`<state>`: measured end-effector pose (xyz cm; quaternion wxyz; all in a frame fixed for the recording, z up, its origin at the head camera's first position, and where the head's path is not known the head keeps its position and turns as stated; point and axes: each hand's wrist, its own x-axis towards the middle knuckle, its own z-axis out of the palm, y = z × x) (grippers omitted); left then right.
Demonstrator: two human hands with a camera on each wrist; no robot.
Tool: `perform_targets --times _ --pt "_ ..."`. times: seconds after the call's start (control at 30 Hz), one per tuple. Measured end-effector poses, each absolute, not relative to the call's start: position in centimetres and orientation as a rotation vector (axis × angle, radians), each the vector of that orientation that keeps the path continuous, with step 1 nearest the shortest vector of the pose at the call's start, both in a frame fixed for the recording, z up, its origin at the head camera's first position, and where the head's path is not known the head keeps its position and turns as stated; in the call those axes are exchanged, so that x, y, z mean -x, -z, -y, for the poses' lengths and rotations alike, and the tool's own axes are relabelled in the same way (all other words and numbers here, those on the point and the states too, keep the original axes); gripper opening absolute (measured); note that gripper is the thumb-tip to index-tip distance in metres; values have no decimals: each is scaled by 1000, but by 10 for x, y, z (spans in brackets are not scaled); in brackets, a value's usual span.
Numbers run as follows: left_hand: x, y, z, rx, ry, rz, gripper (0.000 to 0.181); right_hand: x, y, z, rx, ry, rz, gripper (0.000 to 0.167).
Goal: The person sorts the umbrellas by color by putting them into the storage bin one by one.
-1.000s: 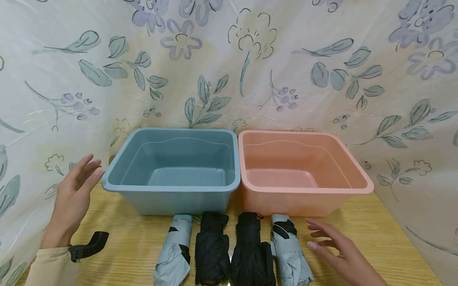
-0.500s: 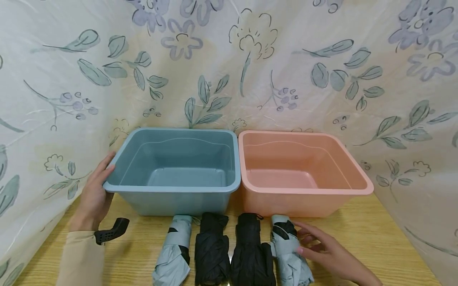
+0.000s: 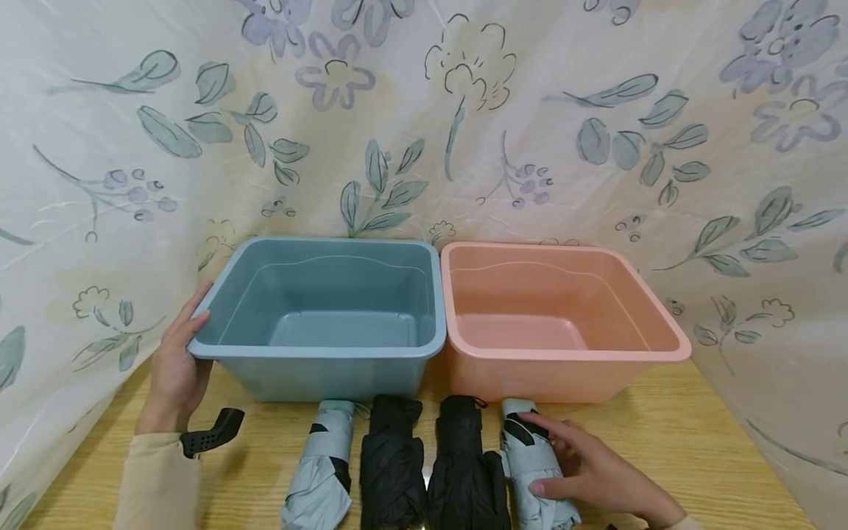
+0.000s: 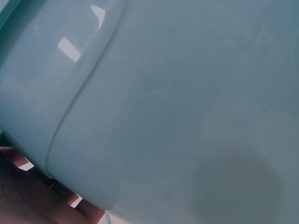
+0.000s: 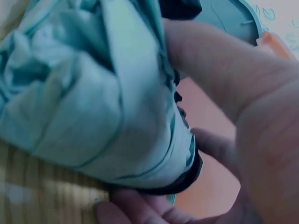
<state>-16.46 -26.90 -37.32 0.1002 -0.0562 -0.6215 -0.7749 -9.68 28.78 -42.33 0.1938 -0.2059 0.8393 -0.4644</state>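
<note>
My left hand holds the left rim of the blue bin, its thumb at the edge and its other fingers partly hidden. In the left wrist view, fingers show low beside the bin's wall. My right hand grips the rightmost folded umbrella, light grey-blue with black patches, which lies in front of the pink bin. In the right wrist view, the thumb and fingers of my right hand lie on opposite sides of this umbrella.
Left of the held umbrella lie two black folded umbrellas and another grey-blue one on the wooden table. Both bins stand side by side behind them, with a flowered cloth at the back and sides.
My left hand has moved right onto the blue bin's rim. My right hand has moved left from beside the rightmost umbrella and closed around it. The bins and umbrellas lie nearly where they were.
</note>
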Motion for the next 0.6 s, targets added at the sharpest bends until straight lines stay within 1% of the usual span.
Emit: perform_targets --times 0.2,0.43,0.6 --pt "164 372 268 168 2274 1845 54 98 422 -281 482 1261 -2392 80" --pt "163 373 267 151 2259 1856 54 99 425 -278 491 1333 -2359 81" --pt "164 373 267 139 2254 1859 54 100 425 -275 418 1368 -2314 85"
